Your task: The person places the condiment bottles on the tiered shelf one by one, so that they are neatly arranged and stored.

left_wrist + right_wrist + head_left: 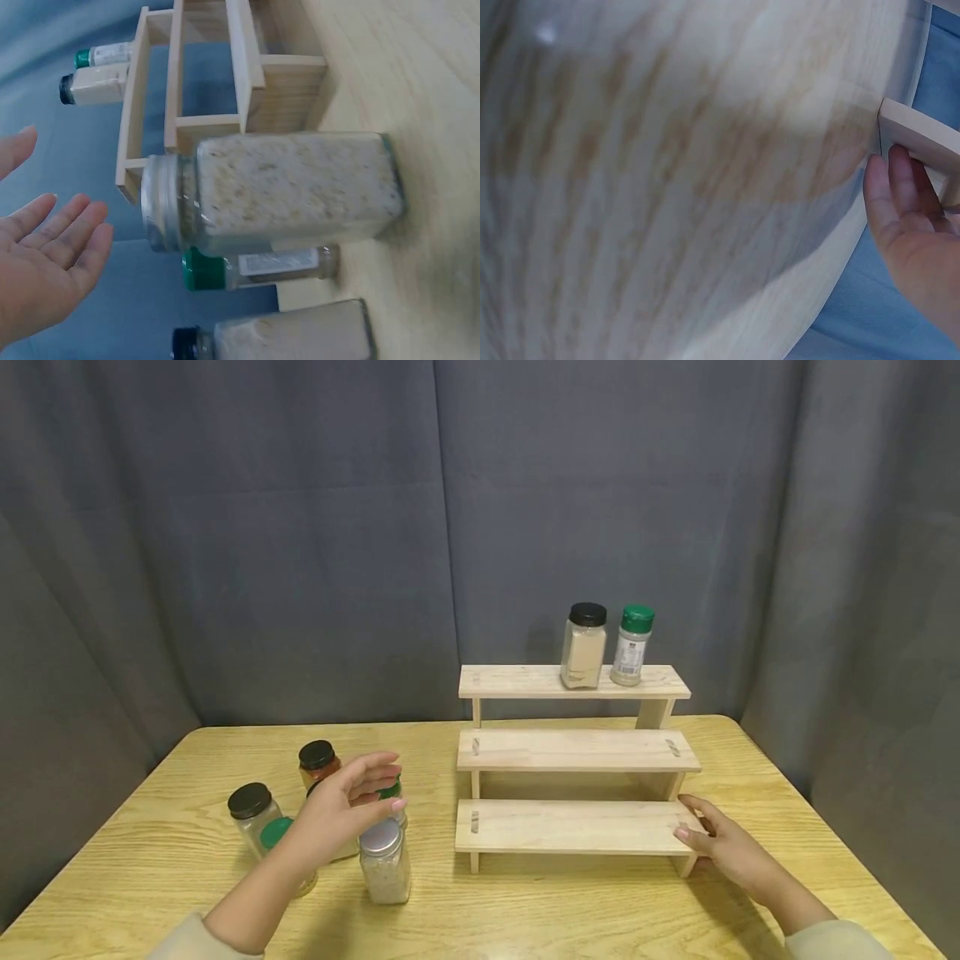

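Note:
My left hand (348, 797) is raised over a group of spice jars, fingers loosely spread and nothing in them. Just below it stands a square glass jar with a silver lid (386, 868), filled with a pale, flecked seasoning. In the left wrist view that jar (300, 187) is apart from the fingers (75, 232). At the right, my right hand (723, 847) holds the end of the lowest step of a three-tier wooden rack (570, 827). Its thumb lies on the step's top and the fingers reach round the side.
On the top tier stand a black-lidded jar (585, 647) of beige powder and a green-capped shaker (632, 647). Around my left arm are a red-spice jar (318, 760), another black-lidded jar (253, 810) and a green-lidded one (276, 833). A grey curtain (300, 568) hangs behind the table.

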`<state>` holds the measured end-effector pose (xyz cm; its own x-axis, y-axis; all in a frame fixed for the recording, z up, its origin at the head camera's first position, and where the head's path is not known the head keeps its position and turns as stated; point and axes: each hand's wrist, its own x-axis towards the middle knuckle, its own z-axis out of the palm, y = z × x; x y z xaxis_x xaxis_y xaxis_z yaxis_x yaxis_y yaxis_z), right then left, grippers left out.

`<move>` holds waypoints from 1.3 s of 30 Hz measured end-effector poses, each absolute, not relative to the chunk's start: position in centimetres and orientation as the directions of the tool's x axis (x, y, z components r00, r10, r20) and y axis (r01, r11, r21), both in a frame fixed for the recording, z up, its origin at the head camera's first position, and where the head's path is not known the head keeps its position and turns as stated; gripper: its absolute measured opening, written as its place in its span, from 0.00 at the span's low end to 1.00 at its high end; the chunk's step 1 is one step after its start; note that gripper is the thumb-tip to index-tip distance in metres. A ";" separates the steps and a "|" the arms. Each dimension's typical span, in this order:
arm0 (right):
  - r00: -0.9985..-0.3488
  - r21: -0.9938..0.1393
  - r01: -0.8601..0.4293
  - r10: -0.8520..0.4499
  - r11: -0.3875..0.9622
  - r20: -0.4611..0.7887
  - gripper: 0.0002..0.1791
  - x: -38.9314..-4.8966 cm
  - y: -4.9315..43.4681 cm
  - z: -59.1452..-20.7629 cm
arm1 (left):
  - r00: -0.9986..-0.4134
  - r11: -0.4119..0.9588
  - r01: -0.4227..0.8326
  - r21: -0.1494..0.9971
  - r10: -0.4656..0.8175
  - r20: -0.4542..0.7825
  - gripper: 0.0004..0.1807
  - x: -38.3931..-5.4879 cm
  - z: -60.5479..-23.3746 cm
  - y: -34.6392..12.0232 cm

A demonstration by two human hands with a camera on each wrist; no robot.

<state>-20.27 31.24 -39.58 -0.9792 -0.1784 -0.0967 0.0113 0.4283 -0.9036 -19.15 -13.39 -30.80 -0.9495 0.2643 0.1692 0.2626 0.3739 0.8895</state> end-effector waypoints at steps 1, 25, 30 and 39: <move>-0.979 -0.901 0.012 -0.176 0.434 -0.098 0.36 -20.3 31.3 -39.6 | -0.950 0.381 0.261 0.887 0.264 0.167 0.29 -19.1 -31.0 -13.5; -0.980 -0.917 0.018 -0.176 0.398 -0.096 0.36 -20.3 31.2 -39.6 | -0.940 0.496 0.238 0.835 0.334 0.070 0.30 -18.8 -33.6 -15.4; -0.982 -0.911 0.020 -0.161 0.412 -0.095 0.36 -20.3 31.2 -39.7 | -0.906 0.484 0.306 0.820 0.412 0.096 0.32 -19.0 -34.3 -15.7; -0.982 -0.921 0.017 -0.167 0.388 -0.088 0.36 -20.3 31.2 -39.7 | -0.900 0.494 0.290 0.820 0.432 0.059 0.37 -19.4 -35.0 -15.5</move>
<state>-20.29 31.25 -39.71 -0.9821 -0.1666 -0.0882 0.0169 0.3884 -0.9213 -19.39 -15.54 -34.98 -0.9002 0.4315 0.0585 0.2900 0.4938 0.8198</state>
